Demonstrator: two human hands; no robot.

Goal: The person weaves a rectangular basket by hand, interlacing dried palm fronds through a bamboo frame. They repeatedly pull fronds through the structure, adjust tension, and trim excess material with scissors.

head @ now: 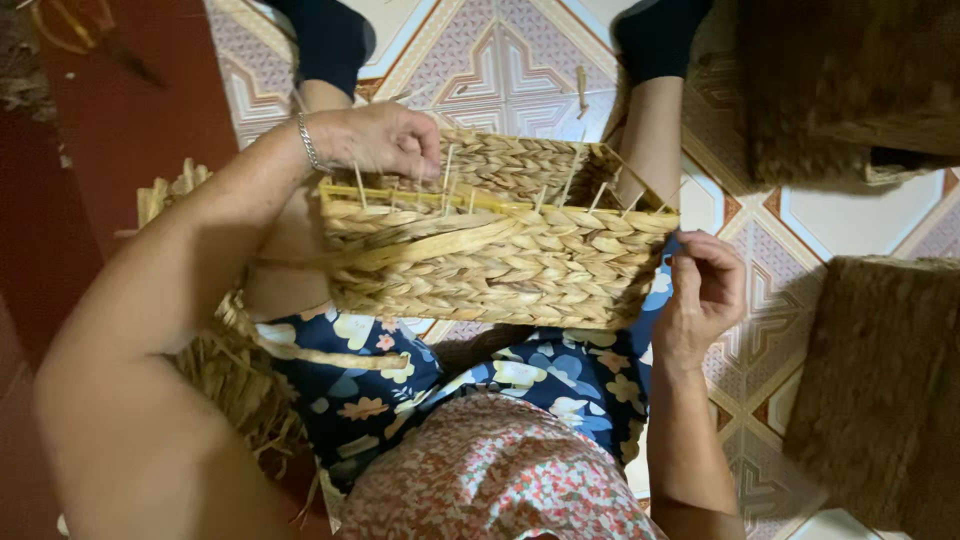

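While it rests on the lap, steadied for weaving, the woven basket (500, 240) has the left hand (380, 138) gripping its ten-o'clock rim and the right hand (705, 295) pinching a strand at three o'clock.

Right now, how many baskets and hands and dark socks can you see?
Light woven basket on the lap: 1
Dark brown woven baskets, upper one and lower one, on the tiled floor: 2
Hands, left hand and right hand: 2
Dark socks, and: 2
Total: 7
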